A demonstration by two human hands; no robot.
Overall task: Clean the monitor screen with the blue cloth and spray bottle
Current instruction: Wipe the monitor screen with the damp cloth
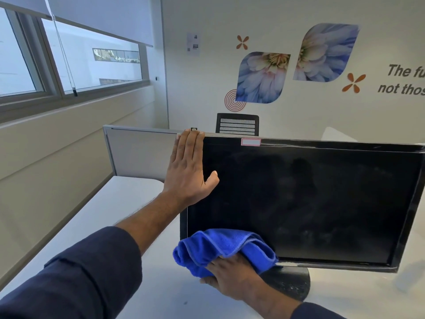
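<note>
A black monitor (310,199) stands on a round black base (292,282) on the white desk; its dark screen shows faint smears. My left hand (187,171) grips the monitor's upper left edge, fingers behind the frame and thumb resting on the screen. My right hand (232,279) holds a bunched blue cloth (220,247) pressed against the screen's lower left corner. No spray bottle is in view.
The white desk (115,215) runs along a beige wall under a window at the left. A grey partition panel (138,153) stands behind the monitor. Beyond it a black chair back (237,124) rises against a white wall with flower pictures.
</note>
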